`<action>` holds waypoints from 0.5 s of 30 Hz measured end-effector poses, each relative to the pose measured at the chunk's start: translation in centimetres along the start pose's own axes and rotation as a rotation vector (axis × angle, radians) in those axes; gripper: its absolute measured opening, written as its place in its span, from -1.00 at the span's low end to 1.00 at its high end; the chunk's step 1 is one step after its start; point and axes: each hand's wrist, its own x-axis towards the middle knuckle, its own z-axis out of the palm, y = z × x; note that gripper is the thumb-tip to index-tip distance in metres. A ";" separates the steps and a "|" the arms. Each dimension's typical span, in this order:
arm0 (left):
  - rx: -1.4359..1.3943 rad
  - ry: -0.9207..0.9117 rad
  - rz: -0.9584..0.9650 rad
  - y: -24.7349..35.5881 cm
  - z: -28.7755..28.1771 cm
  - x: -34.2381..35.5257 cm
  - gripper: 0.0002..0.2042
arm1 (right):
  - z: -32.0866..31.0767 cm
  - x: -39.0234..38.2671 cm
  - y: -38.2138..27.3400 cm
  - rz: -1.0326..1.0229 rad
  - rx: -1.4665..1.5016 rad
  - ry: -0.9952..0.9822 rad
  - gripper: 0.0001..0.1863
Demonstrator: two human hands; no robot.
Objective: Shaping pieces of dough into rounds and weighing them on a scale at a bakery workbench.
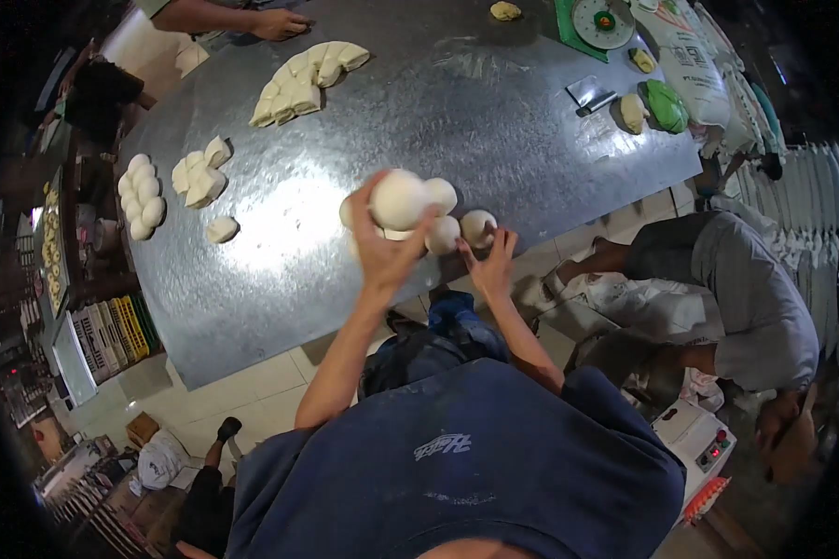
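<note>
**Dough balls gathered at the near edge of a steel table**

A large metal table [494, 112] fills the view, its sheet top dusted and shiny. Along its far and left parts lie rows of cut dough pieces [308, 79], a second clump of cut pieces [199, 172] and a cluster of small rounded balls [140, 196]. At the far right sit a flour sack [690, 56], a green scale [601, 23] and a metal scraper [589, 95]. Another person's hand [280, 23] works at the far edge, and a person in grey crouches to the right of the table.

Close to the near edge, the left hand [382, 247] is raised with its fingers curled around a large dough ball [399, 200], gripping it from below and behind; the ball sits beyond the fingertips, toward the table's middle. Just right of it, smaller dough balls [443, 233] lie touching one another. The right hand [492, 265] rests with fingers spread and open, its tips touching the rightmost small ball [478, 226], which lies straight ahead of them. These balls are round, with no long axis.
</note>
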 end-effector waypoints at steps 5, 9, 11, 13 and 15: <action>0.403 -0.406 0.129 -5.6 8.4 2.5 -0.35 | -2.8 2.5 2.9 0.359 0.362 -0.066 -0.38; 0.793 -0.291 0.111 -7.5 5.4 3.3 -0.22 | -5.5 6.9 3.8 0.401 0.172 -0.374 -0.18; 0.849 -0.243 -0.044 -6.3 0.9 3.6 -0.13 | -6.4 9.3 3.2 0.367 0.144 -0.504 -0.01; 0.930 -0.188 -0.160 -4.8 -2.9 3.7 -0.08 | -6.7 11.5 2.1 0.274 0.088 -0.705 0.09; 0.943 -0.296 -0.314 -3.8 -5.6 3.8 -0.01 | -6.5 13.2 0.9 0.282 0.067 -0.835 0.15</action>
